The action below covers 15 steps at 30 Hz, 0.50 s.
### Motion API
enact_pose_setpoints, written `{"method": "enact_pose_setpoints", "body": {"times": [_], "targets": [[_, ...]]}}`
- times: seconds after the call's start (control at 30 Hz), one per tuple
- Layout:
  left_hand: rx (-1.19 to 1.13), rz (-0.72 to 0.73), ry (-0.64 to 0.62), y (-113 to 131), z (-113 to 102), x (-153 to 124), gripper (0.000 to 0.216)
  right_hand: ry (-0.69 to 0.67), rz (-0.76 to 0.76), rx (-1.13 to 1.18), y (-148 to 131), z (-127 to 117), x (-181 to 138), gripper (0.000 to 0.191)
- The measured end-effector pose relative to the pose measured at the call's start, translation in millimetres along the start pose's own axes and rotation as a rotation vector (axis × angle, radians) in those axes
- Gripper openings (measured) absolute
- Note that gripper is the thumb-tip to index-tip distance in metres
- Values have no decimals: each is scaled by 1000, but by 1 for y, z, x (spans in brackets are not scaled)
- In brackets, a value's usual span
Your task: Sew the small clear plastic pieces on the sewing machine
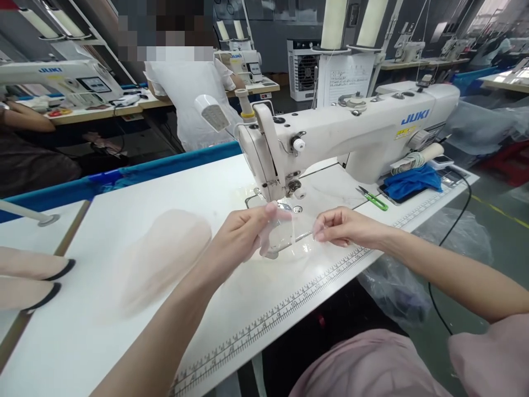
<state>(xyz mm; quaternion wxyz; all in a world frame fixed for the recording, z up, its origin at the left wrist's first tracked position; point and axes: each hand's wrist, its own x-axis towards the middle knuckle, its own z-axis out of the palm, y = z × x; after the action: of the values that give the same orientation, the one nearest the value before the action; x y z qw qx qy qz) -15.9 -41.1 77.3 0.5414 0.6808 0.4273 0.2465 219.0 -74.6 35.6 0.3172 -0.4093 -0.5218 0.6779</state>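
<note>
My left hand [243,234] is closed, with its thumb uppermost, on a thin, see-through piece of fabric [266,237] just in front of the needle area of a white sewing machine [326,135]. My right hand [341,226] is pinched to the right of it, at the same height over the machine bed. What lies between its fingertips is too thin and pale to make out. A wire frame [295,241] shows between the two hands. To the left of my left forearm, a sheer, pale pink fabric [165,248] lies loosely on the white tabletop [136,190].
Green thread snips [374,199] and a blue cloth [413,182] lie right of the machine bed. A ruler strip [289,303] follows the front edge. Pale pieces with black edges [35,275] lie far left. A person in white [185,99] is beyond the table.
</note>
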Motion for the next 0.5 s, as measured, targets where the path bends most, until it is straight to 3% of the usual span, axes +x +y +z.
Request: {"method": "enact_pose_setpoints", "body": {"times": [0.1, 0.27, 0.5], "targets": [[93, -18, -51, -2, 3, 2, 41, 0, 21, -165, -4, -3, -7, 21], [115, -32, -148, 3, 12, -2, 46, -61, -34, -12, -14, 2, -3, 24], [18, -172, -278, -1, 1, -3, 41, -277, 32, 26, -21, 0, 17, 14]]}}
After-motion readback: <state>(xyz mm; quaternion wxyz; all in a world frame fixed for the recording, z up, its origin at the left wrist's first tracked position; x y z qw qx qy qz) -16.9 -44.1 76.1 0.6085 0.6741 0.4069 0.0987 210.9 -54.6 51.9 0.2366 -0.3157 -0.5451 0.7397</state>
